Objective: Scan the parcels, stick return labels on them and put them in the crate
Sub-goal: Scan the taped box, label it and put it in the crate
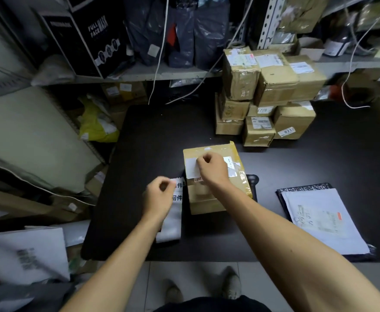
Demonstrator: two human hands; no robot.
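Centre of frame: a taped cardboard parcel [216, 176] lies flat on the black matte desk [308, 163]. The right hand [213, 168], fingers curled, presses a white label [192, 167] onto its top. Just left, the left hand [159, 194] pinches a strip of printed return labels [174, 210]. Upper right, stacked brown cartons [265, 95] crowd the desk's far edge. Lower right lies a white poly mailer [324, 219]. Metal shelving [153, 74] spans the top; pale floor tiles [198, 275] show below.
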